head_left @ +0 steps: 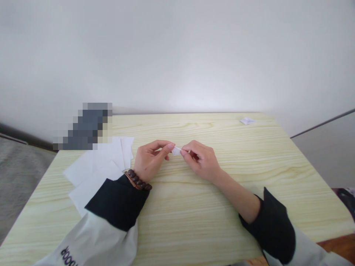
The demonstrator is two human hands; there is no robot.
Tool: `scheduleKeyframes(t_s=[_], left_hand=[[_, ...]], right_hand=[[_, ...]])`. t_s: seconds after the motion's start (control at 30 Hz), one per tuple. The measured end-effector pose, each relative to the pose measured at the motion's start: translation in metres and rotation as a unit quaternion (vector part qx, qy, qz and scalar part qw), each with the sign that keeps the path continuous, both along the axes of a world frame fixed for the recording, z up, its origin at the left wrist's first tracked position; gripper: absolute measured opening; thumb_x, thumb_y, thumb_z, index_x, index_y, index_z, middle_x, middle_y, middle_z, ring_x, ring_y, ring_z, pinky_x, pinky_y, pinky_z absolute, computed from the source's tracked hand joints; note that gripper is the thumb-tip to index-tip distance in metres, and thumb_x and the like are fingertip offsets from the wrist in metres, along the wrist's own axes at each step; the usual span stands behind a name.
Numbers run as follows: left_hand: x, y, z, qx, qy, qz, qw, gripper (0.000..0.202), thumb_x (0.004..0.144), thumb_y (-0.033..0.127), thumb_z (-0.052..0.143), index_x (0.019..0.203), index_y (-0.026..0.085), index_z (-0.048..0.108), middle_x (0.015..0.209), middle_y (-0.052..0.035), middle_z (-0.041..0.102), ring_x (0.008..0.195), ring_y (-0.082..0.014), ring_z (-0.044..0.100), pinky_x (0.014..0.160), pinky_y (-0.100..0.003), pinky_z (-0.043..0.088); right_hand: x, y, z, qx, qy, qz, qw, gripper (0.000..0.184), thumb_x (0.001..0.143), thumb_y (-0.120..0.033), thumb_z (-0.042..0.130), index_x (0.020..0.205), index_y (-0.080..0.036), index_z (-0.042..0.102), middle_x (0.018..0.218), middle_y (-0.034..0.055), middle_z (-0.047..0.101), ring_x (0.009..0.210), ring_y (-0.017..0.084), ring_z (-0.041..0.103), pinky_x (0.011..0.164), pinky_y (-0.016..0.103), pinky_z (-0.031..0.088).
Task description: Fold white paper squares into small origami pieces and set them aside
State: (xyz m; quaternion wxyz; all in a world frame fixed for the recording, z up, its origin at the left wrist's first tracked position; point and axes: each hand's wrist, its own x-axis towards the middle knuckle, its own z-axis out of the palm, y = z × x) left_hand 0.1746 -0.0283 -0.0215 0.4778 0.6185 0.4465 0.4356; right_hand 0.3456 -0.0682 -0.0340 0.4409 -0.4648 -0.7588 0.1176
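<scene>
A small folded piece of white paper point(176, 150) is held between my two hands above the middle of the table. My left hand point(151, 157), with a dark bead bracelet at the wrist, pinches its left end between thumb and fingers. At the other end, the thumb and index finger of my right hand point(202, 159) grip the paper. My fingertips cover part of it, so its full shape is hidden. Several loose white paper sheets point(94, 166) lie overlapping beside my left forearm.
On the far right of the wooden table point(194, 221) lies a small folded paper piece point(247, 120). A dark, pixelated object point(85, 127) is at the back left. A pale wall point(177, 55) stands directly behind the table's far edge.
</scene>
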Motion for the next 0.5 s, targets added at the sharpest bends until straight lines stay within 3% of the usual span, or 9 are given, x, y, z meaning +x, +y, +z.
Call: scheduleKeyframes(t_s=[0.13, 0.27, 0.5], left_hand=[[0.0027, -0.0012, 0.0007, -0.071, -0.041, -0.035, 0.996, 0.032, 0.076, 0.039, 0.068, 0.095, 0.014, 0.067, 0.082, -0.0058, 0.072, 0.073, -0.0193, 0.069, 0.052, -0.024, 0.057], [0.0036, -0.0017, 0.0005, -0.092, -0.034, -0.056, 0.994, 0.035, 0.075, 0.041, 0.069, 0.094, 0.013, 0.070, 0.088, -0.0075, 0.074, 0.082, -0.0220, 0.070, 0.062, -0.026, 0.060], [0.0043, -0.0004, -0.0017, -0.098, -0.070, -0.055, 0.991, 0.037, 0.074, 0.039, 0.071, 0.101, 0.014, 0.070, 0.106, -0.0088, 0.071, 0.096, -0.0238, 0.067, 0.080, -0.033, 0.059]], right_hand=[[0.0010, 0.0012, -0.0002, 0.082, -0.032, -0.053, 0.995, 0.009, 0.088, -0.020, 0.053, 0.084, -0.019, 0.060, 0.072, -0.0004, 0.063, 0.058, 0.007, 0.053, 0.051, 0.020, 0.038], [-0.0008, 0.0011, 0.0003, 0.127, -0.079, -0.072, 0.986, 0.008, 0.087, -0.018, 0.055, 0.084, -0.020, 0.061, 0.076, -0.0006, 0.067, 0.059, 0.007, 0.056, 0.054, 0.019, 0.041], [-0.0022, -0.0010, -0.0019, 0.039, -0.032, -0.033, 0.998, 0.009, 0.087, -0.027, 0.055, 0.090, -0.020, 0.061, 0.088, 0.0016, 0.068, 0.058, 0.007, 0.057, 0.053, 0.020, 0.042]])
